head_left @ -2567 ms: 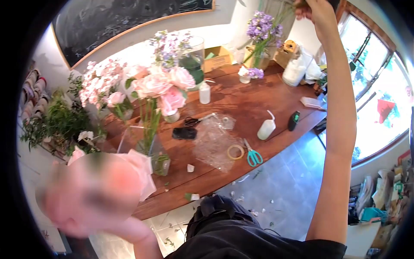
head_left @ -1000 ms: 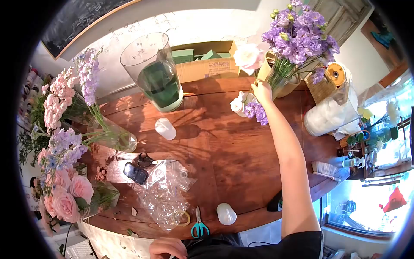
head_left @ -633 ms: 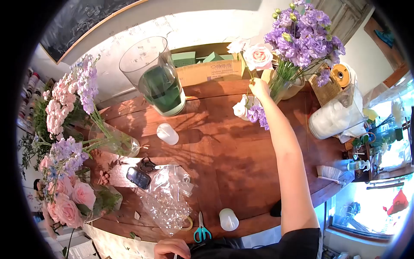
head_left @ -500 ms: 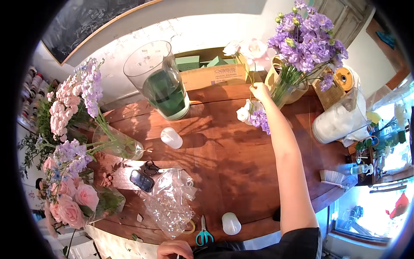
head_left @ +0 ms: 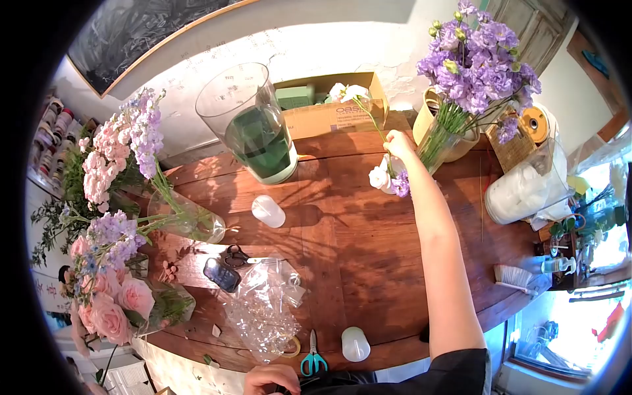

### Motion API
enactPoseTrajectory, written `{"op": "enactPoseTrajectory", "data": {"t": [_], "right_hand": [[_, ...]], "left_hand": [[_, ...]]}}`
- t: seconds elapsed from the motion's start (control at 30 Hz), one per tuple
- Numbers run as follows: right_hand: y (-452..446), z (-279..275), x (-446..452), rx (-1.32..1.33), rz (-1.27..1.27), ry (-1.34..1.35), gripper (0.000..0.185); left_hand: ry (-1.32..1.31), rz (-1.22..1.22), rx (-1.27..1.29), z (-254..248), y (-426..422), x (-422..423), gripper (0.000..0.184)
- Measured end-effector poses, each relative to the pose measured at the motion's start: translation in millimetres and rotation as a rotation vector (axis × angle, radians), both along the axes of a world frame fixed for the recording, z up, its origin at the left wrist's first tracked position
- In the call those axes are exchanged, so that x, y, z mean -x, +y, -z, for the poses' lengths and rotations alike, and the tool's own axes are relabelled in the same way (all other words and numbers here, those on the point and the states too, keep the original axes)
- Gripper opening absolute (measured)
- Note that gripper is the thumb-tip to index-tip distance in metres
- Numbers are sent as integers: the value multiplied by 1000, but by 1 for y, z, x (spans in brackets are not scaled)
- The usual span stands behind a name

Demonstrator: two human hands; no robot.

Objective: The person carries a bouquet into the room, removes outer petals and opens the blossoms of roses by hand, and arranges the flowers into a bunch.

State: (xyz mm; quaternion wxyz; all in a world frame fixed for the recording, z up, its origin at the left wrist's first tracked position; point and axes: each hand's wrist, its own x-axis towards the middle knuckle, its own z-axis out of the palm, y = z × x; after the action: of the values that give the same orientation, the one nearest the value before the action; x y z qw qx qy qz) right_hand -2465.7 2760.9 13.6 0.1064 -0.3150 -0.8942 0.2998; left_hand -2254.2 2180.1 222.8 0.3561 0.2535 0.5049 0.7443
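And here's the R hand [head_left: 398, 143] out at the far side of the table [head_left: 368, 263], clamped on a thin stem [head_left: 376, 122], white bloom [head_left: 356, 93] up in front of the cardboard box [head_left: 332, 122], purple lisianthus [head_left: 471, 69] just beside. Step's prob. handling this one stem; next move calls for a light grip, clear of its neighbours. L hand's [head_left: 271, 380] curled nr the teal scissors [head_left: 313, 361], can't tell if on anything.

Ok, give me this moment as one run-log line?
right hand: holding long-stemmed white flowers | left hand: at near edge of table, grip unclear | teal scissors: on table, beside left hand
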Motion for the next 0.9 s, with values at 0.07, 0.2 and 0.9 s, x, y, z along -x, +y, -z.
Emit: {"op": "enactPoseTrajectory", "data": {"t": [0.07,0.2,0.9], "right_hand": [[6,19,7,-36,-15,18,22],[6,30,11,89,-24,73,18],[-11,-1,-13,67,-174,191,7]], "left_hand": [[8,11,17,-1,1,0,34],[19,8,29,-1,1,0,34],[-45,22,7,9,6,7,29]]}}
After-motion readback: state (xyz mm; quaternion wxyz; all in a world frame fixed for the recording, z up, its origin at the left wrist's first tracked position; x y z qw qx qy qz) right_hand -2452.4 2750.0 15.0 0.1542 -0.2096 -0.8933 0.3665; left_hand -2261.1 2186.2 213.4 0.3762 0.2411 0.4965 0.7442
